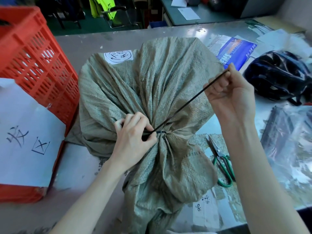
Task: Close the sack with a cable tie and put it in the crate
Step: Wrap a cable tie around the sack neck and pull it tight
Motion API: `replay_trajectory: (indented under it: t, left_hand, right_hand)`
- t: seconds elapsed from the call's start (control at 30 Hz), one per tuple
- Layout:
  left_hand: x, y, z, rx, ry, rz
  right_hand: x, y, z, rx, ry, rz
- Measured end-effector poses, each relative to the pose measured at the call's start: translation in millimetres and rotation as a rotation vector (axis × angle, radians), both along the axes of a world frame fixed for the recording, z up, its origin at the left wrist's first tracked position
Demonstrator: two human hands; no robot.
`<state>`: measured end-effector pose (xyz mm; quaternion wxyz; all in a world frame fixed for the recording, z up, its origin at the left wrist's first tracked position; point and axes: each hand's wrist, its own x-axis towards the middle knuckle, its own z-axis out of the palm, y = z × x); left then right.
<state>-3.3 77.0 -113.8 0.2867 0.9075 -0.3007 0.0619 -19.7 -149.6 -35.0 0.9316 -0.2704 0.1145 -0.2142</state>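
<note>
The woven grey-green sack [152,85] lay on the table [81,166], its neck gathered toward the person and cinched by a black cable tie [184,105]; the loose mouth of the sack flared out below the cinch, over the near edge of the table; a white label with handwritten characters [118,56] sat on the far upper face of the sack; the left hand [133,139] was pinched at the gathered neck, thumb and forefinger closed on the tie where it looped round the fabric, though the tie's head was hidden under the fingers and could not be made out; the right hand [231,97] was raised above and to the right, fingers curled into a fist round the free tail of the tie, which ran taut in a straight line between the two hands; the red plastic crate [35,65] stood at the left, just beside the sack, with a white sheet bearing written characters [28,132] against its near side; green-handled scissors [221,159] lay on the table to the right of the sack's neck, apart from it; a dark helmet [278,75] rested farther right.
</note>
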Motion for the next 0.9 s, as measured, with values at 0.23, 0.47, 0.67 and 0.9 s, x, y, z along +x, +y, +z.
replay_trajectory:
  t: [0.23,0.47,0.67,0.9]
  left_hand:
    - [-12.7,4.5,-6.1,0.002,0.017,-0.013]
    - [-18.9,8.5,-13.8,-0.036,0.068,-0.017]
    - [-23.6,6.8,-12.1,0.002,0.076,0.011]
    - [-23.5,-6.1,-3.4,0.078,-0.03,0.079]
  right_hand:
    - [-0.3,-3.1,3.0,0.111,-0.063,0.008]
    - [-2.6,0.7,2.7,0.106,-0.057,0.02]
    - [2.5,11.0,8.7,-0.042,-0.062,0.037]
    - [-4.0,40.7,11.4,-0.434,-0.138,0.187]
